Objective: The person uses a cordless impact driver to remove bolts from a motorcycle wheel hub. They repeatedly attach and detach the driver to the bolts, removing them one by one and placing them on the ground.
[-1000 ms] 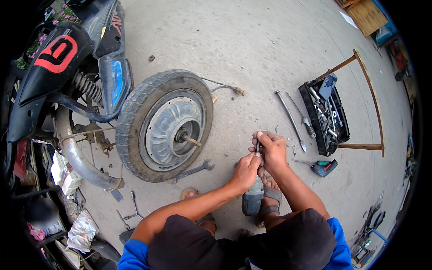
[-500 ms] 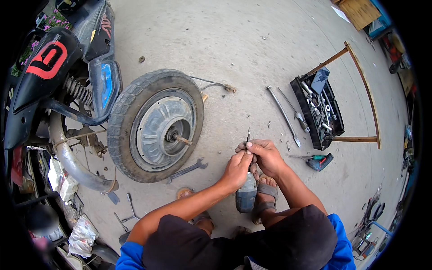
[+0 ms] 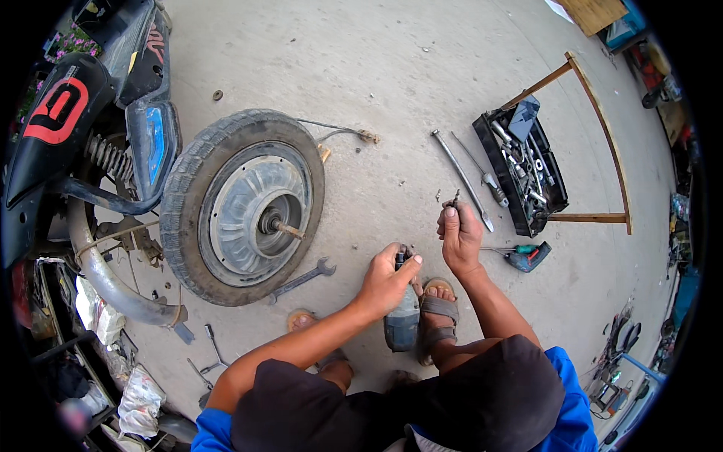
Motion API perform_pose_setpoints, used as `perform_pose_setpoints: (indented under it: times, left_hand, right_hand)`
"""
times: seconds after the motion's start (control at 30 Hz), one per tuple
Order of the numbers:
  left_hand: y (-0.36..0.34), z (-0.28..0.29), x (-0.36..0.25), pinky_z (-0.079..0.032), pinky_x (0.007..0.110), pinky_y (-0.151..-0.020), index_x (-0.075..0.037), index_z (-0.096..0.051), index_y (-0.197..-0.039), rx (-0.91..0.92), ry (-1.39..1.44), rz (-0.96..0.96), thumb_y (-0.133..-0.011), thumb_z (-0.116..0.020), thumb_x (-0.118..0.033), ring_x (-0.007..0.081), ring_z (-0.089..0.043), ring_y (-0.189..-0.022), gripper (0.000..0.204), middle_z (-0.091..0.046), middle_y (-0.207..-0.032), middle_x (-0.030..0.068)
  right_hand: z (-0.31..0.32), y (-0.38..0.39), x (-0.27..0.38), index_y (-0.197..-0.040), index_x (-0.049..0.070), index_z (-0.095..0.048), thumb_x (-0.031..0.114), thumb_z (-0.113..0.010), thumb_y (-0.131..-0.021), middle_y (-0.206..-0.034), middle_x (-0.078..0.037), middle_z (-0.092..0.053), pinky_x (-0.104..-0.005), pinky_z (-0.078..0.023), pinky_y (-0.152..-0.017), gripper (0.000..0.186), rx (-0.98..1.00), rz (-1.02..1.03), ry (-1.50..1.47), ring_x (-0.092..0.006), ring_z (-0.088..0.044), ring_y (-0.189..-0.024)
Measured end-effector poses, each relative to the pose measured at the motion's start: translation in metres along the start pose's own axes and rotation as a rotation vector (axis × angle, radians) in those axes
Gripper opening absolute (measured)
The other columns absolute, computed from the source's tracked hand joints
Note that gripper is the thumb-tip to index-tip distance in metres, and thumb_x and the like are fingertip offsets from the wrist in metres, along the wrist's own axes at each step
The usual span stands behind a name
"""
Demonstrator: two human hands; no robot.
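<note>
My left hand is closed around the upper part of a dark blue-grey cordless driver, its body hanging down between my feet and its nose pointing up. To the right and a little higher, the fingertips of my right hand pinch a small thin driver bit. The two hands are apart, and the driver's nose shows no long bit. Left of them stands a wheel with a ribbed hub and a rusty axle sticking out. An open-end wrench lies between the wheel and my left foot.
A black toolbox full of sockets stands at right, a phone on it, beside a wooden frame. Left of it lie a screwdriver and long metal bar. A scooter body fills the far left.
My hands were together at the driver's nose, where a long bit stuck up. They have separated: the right has moved right and up with a bit, while the left keeps the driver.
</note>
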State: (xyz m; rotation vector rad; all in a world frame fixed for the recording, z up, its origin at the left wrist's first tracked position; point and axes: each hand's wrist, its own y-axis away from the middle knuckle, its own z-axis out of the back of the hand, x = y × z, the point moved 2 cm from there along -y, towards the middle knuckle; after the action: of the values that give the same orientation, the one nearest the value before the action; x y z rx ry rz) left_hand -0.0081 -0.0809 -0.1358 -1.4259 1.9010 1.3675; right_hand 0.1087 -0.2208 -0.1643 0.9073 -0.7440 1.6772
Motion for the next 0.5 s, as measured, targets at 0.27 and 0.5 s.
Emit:
perform_pose_setpoints:
  times: [0.27, 0.5]
  left_hand:
    - [0.0, 0.003, 0.002, -0.049, 0.031, -0.059, -0.001, -0.051, -0.096, -0.02, 0.02, -0.002, -0.097, -0.058, -0.015, 0.0152, -0.059, -0.06, 0.016, -0.052, -0.069, 0.0028]
    - [-0.001, 0.001, -0.002, -0.049, 0.031, -0.058, 0.0, -0.051, -0.095, -0.028, 0.005, -0.003, -0.097, -0.057, -0.015, 0.0157, -0.06, -0.06, 0.016, -0.052, -0.069, 0.0028]
  right_hand:
    - [-0.013, 0.009, -0.048, -0.086, -0.006, -0.061, 0.023, -0.052, -0.096, -0.074, -0.031, -0.061, -0.0538, -0.047, -0.07, 0.031, 0.06, -0.246, 0.245, -0.0477, -0.063, -0.076]
    - [-0.005, 0.01, -0.097, -0.079, -0.007, -0.06, 0.024, -0.053, -0.095, -0.068, -0.03, -0.058, -0.049, -0.047, -0.061, 0.036, 0.034, -0.283, 0.335, -0.0461, -0.06, -0.064]
